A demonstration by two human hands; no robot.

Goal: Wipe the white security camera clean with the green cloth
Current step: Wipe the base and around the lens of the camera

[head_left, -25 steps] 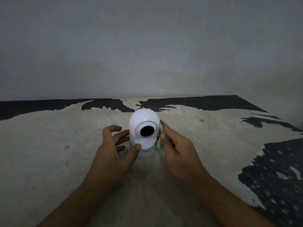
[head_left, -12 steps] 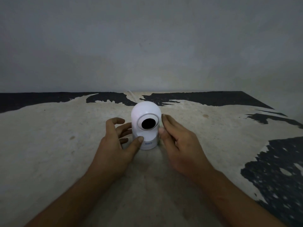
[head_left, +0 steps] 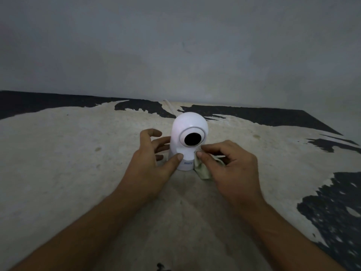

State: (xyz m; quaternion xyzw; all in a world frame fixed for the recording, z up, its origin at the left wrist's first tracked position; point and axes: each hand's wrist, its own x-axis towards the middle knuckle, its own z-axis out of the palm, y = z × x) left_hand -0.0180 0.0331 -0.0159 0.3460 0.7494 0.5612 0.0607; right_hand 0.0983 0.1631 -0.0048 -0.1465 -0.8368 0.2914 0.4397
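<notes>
- Head view: white domed plastic security camera (head_left: 188, 141) stands upright on the worn beige-and-black tabletop (head_left: 68, 153), near the far edge by the grey wall (head_left: 175, 45); black round lens faces the viewer.
- Left hand (head_left: 150, 163) cups the camera's left side: thumb pressed on the lower front of the base, fingers spread and curled round the back; clamped loosely on the body.
- Right hand (head_left: 228, 165) sits just right of the base, thumb and forefinger pinched together on a small pale green crumpled cloth (head_left: 203, 169).
- Cloth touches the camera's lower right edge, under the lens ring; its loose end hangs down to the tabletop in front of the right hand.
- Small blue logo on the base front, too blurred to read.
- Thin whitish cable (head_left: 170, 106) runs from behind the camera toward the wall.
- Both bare forearms come in from the bottom edge.
- Lighting dim.
</notes>
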